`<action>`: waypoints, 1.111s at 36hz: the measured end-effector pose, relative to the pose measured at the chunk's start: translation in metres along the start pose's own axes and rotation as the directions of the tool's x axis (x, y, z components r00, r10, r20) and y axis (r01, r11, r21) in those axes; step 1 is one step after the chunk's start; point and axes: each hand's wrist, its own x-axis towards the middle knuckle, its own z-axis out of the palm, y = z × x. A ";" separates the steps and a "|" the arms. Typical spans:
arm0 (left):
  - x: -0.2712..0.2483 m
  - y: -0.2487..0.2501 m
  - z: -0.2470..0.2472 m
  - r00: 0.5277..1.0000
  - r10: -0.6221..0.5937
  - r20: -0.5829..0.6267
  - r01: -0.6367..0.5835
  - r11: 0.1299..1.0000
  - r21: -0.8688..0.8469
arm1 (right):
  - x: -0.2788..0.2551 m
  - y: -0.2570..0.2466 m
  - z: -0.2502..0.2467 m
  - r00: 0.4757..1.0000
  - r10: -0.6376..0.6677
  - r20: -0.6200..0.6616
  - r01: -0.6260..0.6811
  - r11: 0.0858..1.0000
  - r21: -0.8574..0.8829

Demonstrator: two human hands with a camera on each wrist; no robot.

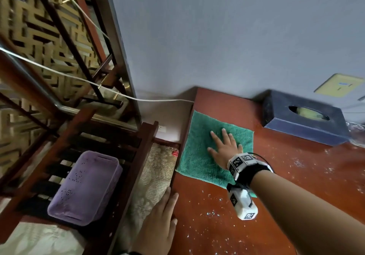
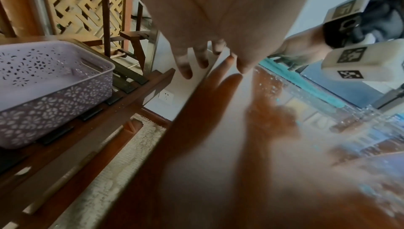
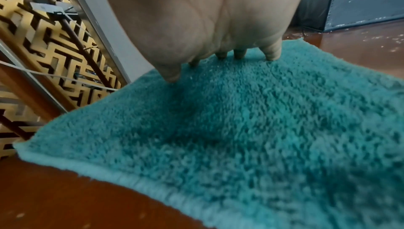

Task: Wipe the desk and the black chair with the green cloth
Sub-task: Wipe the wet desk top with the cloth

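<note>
While the right hand [image 1: 224, 150] is pressing flat on the green cloth [image 1: 197, 162], its fingers [image 1: 225, 136] spread wide and straight and gripping nothing, the left hand [image 1: 160, 227] is lying at the left edge of the bench [image 1: 296, 175], nearer the person, with its fingers straight and close together, holding nothing. The green cloth is lying spread open as a square on the far left part of the reddish-brown bench, its left border running along the bench edge and its far corner sitting near the wall. White specks [image 1: 211, 213] are lying scattered over the glossy bench top on the near side of the cloth and to its right. A dark blue tissue box [image 1: 304, 122] is standing on the bench at the wall, to the right of the cloth and apart from it. On the right wrist a black strap [image 1: 250, 172] is carrying a white wrist camera [image 1: 244, 203] with square black-and-white markers. Left of the bench, a dark wooden rack [image 1: 138, 156] is holding a purple basket [image 1: 85, 187] with a punched flower pattern, and a pale rug [image 1: 156, 167] is showing on the floor between rack and bench. A white cable [image 1: 158, 100] is running along the wall toward the bench corner, and a white wall socket [image 1: 162, 129] is sitting low on the wall below it.
</note>
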 end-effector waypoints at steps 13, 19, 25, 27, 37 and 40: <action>0.042 0.020 -0.004 0.991 -0.061 -0.119 0.054 0.997 -0.063 | 0.036 0.009 -0.020 0.998 0.031 -0.063 -0.030 0.999 0.029; 0.038 0.008 0.005 0.989 -0.076 -0.125 0.059 0.989 -0.135 | 0.053 0.007 -0.021 0.997 0.020 -0.072 -0.018 1.000 0.026; 0.022 -0.001 0.021 0.993 -0.066 -0.101 0.045 0.978 -0.203 | 0.069 0.000 -0.023 0.996 -0.009 -0.094 0.010 1.000 0.002; 0.023 -0.002 0.024 0.993 -0.063 -0.095 0.041 0.976 -0.214 | 0.070 0.000 -0.022 0.995 -0.017 -0.095 0.016 1.000 -0.013; 0.025 -0.006 0.026 0.995 -0.060 -0.083 0.042 0.979 -0.201 | 0.059 0.000 -0.007 0.989 -0.121 -0.089 0.114 0.991 -0.073; 0.024 -0.005 0.024 0.996 -0.051 -0.075 0.034 0.977 -0.211 | 0.049 -0.001 0.001 0.986 -0.140 -0.087 0.134 0.988 -0.076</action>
